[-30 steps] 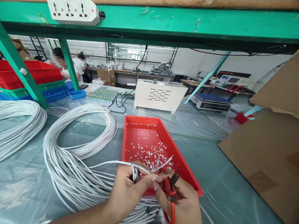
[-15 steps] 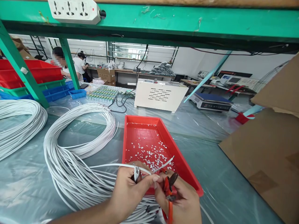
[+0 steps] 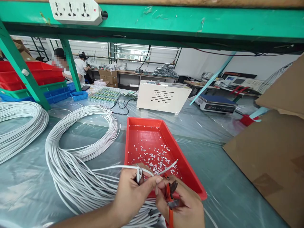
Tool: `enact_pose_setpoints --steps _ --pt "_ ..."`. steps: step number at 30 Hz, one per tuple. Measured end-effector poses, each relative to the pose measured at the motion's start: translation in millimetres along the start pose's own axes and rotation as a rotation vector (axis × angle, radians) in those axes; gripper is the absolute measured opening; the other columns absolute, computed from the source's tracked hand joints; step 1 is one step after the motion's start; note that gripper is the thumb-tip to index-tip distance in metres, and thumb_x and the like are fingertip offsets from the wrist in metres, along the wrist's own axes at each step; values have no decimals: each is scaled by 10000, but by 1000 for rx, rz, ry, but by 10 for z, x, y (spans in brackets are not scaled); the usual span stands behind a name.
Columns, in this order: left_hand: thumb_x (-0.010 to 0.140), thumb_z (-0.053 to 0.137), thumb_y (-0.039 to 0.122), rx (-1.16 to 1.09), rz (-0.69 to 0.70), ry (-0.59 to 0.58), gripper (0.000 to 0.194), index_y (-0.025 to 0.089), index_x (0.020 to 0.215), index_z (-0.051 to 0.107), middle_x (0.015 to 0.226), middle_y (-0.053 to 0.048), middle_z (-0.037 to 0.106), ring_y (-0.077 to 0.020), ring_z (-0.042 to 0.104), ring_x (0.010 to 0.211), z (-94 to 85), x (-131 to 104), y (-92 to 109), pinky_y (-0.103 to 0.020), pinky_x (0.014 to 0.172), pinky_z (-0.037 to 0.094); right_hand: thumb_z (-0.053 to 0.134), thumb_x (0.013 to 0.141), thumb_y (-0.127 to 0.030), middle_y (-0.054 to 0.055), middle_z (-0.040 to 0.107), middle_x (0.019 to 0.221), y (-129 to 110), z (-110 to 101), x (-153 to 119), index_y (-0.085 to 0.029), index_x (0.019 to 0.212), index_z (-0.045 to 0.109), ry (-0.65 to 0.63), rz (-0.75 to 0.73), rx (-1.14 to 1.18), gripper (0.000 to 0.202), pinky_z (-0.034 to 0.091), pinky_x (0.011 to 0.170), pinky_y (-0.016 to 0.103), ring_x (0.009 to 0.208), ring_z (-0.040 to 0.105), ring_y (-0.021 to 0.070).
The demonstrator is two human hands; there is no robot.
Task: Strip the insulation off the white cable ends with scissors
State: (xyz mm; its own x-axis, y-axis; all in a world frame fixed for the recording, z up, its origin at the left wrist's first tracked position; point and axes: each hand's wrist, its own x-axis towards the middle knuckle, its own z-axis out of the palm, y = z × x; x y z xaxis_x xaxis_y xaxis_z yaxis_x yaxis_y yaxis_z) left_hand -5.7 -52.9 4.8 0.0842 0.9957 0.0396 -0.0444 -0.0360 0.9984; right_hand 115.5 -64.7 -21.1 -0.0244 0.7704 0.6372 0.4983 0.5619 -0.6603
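My left hand (image 3: 133,194) is closed on a white cable (image 3: 110,167), pinching it between thumb and fingers; the cable's loose end points up to the right. A small silvery-white piece (image 3: 139,174) sits at the left index finger, its kind unclear. In my right hand (image 3: 190,202) are orange-handled pliers (image 3: 170,217) with dark jaws pointing up. My right fingertips meet the left thumb at the cable, partly hiding it. Just beyond both hands lies a red tray (image 3: 144,134) with small silvery scraps (image 3: 158,156) scattered inside. A coiled cable bundle (image 3: 55,148) spreads to the left and under my hands.
Another white coil (image 3: 23,139) lies far left. Behind the tray stand a cream metal box (image 3: 163,98) and a scale (image 3: 215,103). Cardboard (image 3: 268,171) borders the right side. A green shelf beam (image 3: 178,22) crosses overhead. Two people sit at the far left, beyond stacked bins (image 3: 45,74).
The pliers have turned slightly in my right hand, and the right fingers have shifted a little. My left hand and the cable stay almost in place.
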Motion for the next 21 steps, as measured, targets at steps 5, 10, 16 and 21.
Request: enact_pose_setpoints --steps 5,10,16,21 --pt "708 638 240 -14 52 55 245 131 537 500 506 37 454 -78 382 498 -25 31 -27 -184 482 324 556 705 -147 -45 512 540 -36 -38 23 -187 633 550 49 70 -6 83 356 423 191 430 449 90" --pt "730 631 267 -49 34 37 239 133 581 500 534 41 445 -77 363 522 -40 33 -28 -185 509 314 562 732 -161 -32 525 572 45 -139 97 -193 673 547 43 89 -37 69 389 488 208 482 476 109" --pt "760 592 347 -7 -7 31 294 133 577 506 514 38 425 -88 363 519 -58 51 2 -204 519 302 555 773 -224 -3 509 590 194 -269 183 -175 653 549 42 79 -218 130 385 522 230 530 488 134" --pt "766 580 365 -20 -6 15 298 136 587 511 525 34 437 -98 396 534 -64 53 24 -209 536 313 574 767 -239 -8 537 583 92 -210 157 -178 667 565 40 159 -27 118 400 521 228 517 500 135"
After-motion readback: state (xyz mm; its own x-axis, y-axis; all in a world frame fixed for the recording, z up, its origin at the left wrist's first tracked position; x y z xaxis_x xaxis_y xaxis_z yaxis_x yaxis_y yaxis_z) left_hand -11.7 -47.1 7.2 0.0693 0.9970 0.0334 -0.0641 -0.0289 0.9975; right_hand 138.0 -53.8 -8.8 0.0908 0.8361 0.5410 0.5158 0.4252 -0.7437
